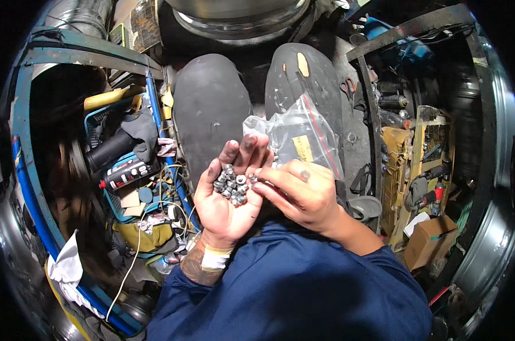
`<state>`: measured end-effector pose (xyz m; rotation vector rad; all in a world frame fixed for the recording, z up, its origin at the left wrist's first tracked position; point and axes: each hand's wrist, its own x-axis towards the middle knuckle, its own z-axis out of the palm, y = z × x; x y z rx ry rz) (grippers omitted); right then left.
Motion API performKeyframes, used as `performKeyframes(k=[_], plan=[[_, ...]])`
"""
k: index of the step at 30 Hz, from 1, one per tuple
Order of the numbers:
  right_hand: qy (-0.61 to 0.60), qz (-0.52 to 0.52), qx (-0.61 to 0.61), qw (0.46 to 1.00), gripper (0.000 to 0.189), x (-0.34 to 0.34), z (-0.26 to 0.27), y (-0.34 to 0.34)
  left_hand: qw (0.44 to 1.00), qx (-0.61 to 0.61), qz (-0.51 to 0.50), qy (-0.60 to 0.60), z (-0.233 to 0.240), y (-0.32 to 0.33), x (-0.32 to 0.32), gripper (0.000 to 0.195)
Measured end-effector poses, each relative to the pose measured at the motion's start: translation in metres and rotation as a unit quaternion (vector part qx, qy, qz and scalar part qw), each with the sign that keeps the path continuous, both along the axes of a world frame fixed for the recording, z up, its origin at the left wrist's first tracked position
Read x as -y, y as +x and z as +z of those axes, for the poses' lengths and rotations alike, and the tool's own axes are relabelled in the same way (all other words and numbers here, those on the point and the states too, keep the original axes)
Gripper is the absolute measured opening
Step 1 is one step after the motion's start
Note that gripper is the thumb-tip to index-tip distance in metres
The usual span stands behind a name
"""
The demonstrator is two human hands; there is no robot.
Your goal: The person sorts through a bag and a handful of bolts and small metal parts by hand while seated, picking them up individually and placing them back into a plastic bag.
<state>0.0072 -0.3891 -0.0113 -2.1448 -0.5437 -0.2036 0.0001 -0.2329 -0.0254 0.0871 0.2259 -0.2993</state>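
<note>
My left hand (227, 213) is palm up, its fingers slightly curled around a heap of small metal fasteners (229, 186), possibly bolts or nuts. Dark grime marks its fingertips. Between thumb and fingertips, my right hand (306, 187) pinches a single small metal fastener (252, 178), held just at the heap's right edge. Behind both hands, a clear plastic zip bag (323, 145) with a red seal line and a yellow written label lies across my right thigh. My right hand overlaps its lower part. A few small pieces appear near the bag, partly hidden by my fingers.
A shiny metal wheel rim (240, 21) stands beyond my knees. To the left, a blue metal frame (22, 183) surrounds a blue plastic basket (116, 209) holding a black bottle (127, 172) and rags. Red-handled scissors (348, 87), a dark frame (368, 93) and a cardboard box (430, 241) are right.
</note>
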Motion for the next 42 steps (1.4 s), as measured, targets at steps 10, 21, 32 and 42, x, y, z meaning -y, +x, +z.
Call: performKeyframes(k=[10, 21, 32, 42], plan=[[0.11, 0.006, -0.012, 0.994, 0.023, 0.004, 0.012, 0.0, 0.999, -0.021, -0.028, -0.025, -0.001, -0.004, 0.004, 0.038], [0.072, 0.008, -0.109, 0.991, 0.023, 0.02, 0.016, 0.004, 0.994, -0.083, -0.007, -0.067, -0.002, -0.004, -0.011, 0.032], [0.176, -0.015, -0.119, 0.977, 0.049, 0.011, 0.008, -0.001, 0.992, -0.105, -0.01, -0.076, -0.002, -0.008, -0.011, 0.03], [0.017, 0.007, -0.085, 0.996, 0.045, 0.022, 0.007, 0.004, 0.994, -0.1, 0.023, -0.044, -0.003, -0.006, -0.01, 0.03]])
